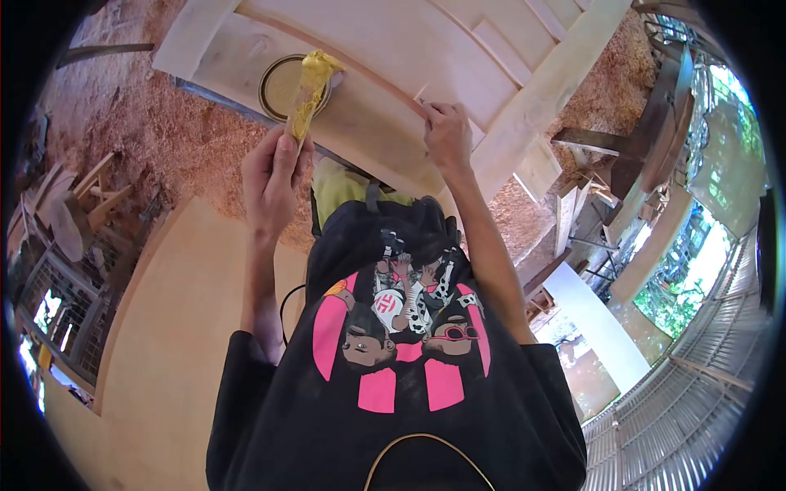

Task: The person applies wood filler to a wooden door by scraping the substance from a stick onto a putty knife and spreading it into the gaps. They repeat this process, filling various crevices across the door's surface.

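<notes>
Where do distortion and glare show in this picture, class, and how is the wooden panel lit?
Head view: fisheye distortion, with black corners and bowed corrugated sheeting; head view: glare at the right, with daylight washing out parts of the foliage; head view: gentler light on the wooden panel, its grooves readable.
</notes>
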{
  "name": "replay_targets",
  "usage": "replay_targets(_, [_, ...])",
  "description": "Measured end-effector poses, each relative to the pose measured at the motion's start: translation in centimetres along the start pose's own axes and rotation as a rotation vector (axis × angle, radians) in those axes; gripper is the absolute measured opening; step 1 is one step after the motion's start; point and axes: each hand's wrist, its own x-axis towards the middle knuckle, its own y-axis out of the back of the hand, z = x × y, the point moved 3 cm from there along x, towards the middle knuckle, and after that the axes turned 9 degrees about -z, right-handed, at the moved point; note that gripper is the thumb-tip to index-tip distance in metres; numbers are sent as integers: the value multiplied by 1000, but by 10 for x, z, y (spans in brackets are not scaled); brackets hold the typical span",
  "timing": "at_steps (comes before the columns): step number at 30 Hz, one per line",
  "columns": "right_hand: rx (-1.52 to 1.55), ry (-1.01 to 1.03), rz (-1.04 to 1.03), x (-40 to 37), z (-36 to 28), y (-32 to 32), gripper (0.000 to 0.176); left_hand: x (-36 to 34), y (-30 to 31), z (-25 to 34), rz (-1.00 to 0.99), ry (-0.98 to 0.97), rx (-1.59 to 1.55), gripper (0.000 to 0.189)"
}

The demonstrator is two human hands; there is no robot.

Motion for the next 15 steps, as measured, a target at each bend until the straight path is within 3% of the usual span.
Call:
replay_targets(7, [29, 79, 111, -8, 8, -4, 24, -5, 17, 0, 5, -12, -53, 36])
replay_targets(9, [44, -24, 49, 1, 16, 6, 23, -6, 19, 2, -1, -22, -48, 36])
replay_targets(15, [-11, -44, -25, 4, -1, 3, 24, -10, 21, 7, 10, -8, 18, 36])
